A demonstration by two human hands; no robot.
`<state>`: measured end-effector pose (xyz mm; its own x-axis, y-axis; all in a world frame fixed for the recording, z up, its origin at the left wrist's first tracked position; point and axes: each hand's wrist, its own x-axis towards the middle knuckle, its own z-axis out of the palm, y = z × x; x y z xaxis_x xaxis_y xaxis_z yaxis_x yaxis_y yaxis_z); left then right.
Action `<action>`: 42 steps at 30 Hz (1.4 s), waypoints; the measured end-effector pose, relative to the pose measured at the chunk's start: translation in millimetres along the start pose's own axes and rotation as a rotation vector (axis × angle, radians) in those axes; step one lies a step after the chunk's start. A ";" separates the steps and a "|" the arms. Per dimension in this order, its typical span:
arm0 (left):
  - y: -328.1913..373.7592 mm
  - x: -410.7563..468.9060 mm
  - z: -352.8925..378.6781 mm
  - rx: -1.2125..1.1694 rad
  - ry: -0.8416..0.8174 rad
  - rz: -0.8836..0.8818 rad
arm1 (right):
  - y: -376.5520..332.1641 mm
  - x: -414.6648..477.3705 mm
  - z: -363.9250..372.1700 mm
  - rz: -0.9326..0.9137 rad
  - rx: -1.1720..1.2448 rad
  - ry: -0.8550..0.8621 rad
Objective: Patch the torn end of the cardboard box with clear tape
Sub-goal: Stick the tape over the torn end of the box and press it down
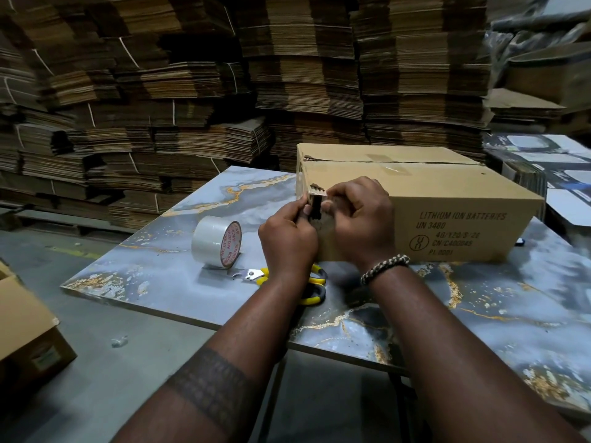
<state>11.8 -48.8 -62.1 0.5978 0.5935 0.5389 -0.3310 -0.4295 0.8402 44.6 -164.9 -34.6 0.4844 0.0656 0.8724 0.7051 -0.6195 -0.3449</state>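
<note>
The cardboard box (pixel 415 199) lies flat on the marbled bench (pixel 479 314), its near left corner ragged, with torn corrugated layers showing and a dark gap beneath. The left hand (pixel 287 241) pinches the torn edge between thumb and fingers. The right hand (pixel 361 219) curls partly closed, its fingertips gripping the same torn corner from the other side. A roll of clear tape (pixel 217 242) stands on edge just left of the hands, beside yellow-handled scissors (pixel 287 279).

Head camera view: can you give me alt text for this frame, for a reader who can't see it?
Both hands, left hand and right hand, work at the torn corner of a cardboard box on a marbled table. A clear tape roll and yellow-handled scissors lie beside them.
</note>
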 end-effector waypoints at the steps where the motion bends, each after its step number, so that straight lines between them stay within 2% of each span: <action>1: -0.4 0.4 0.2 0.001 -0.008 -0.008 | 0.3 -1.7 0.5 -0.009 -0.043 -0.028; 6: -1.3 1.2 0.0 0.017 -0.022 -0.032 | 3.1 -9.2 -2.6 -0.100 -0.239 -0.134; 11: -1.7 0.6 0.1 -0.017 -0.028 -0.063 | 5.9 -11.6 -10.5 -0.109 -0.272 -0.239; 18: -7.4 5.5 -1.1 -0.128 -0.062 -0.206 | -8.1 -10.2 -0.2 -0.050 -0.327 -0.157; 22: -9.3 7.3 0.5 -0.137 -0.056 -0.230 | -6.5 -8.2 -0.6 -0.047 -0.291 -0.173; 26: -7.5 6.4 -0.6 -0.146 -0.060 -0.234 | -2.3 -7.0 -2.9 -0.037 -0.209 -0.184; 33: -6.0 5.0 -0.4 -0.201 -0.061 -0.252 | 2.1 1.1 -5.6 -0.022 0.000 -0.069; 37: -5.7 5.5 -0.3 -0.202 -0.062 -0.248 | -1.3 -2.8 -3.9 -0.036 -0.079 -0.103; 42: -5.8 5.2 -0.1 -0.189 -0.057 -0.231 | 1.8 -8.1 -11.2 -0.075 -0.228 -0.247</action>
<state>16.8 -43.1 -64.2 0.7110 0.6195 0.3328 -0.3086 -0.1504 0.9392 36.2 -175.3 -38.4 0.5663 0.2879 0.7723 0.6232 -0.7627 -0.1727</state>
